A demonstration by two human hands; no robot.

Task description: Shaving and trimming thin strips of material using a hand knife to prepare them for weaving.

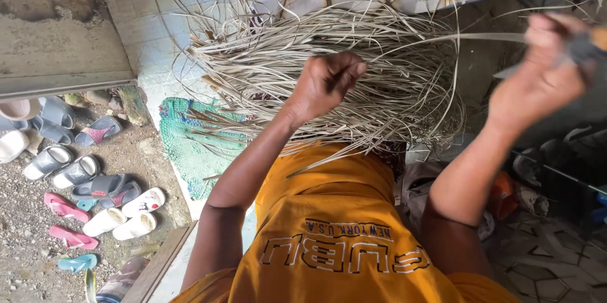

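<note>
My left hand [325, 85] is curled shut like a fist over the big heap of dry leaf strips [329, 69]. It looks closed on a strip, but my fingers hide it, so I cannot be sure.

My right hand [544, 75] is up and off to the side, away from the heap. It is blurry. It is closed on a knife [572, 53] with a dark handle, and the grey blade points back toward my left hand. One long pale strip [442, 37] runs from the heap straight across to my right hand, just above the blade. It looks pulled tight.

I think I am working on this one strip now. The heap under my left hand is very big and messy, with strips sticking out every way. I cannot see a neat pile of finished strips anywhere near my hands, so I think most of the work is left to do.

Past my left hand, a green mat [190, 139] lies on the floor, partly under the heap. Farther out that way, lots of sandals [95, 183] sit on the gravel.
</note>
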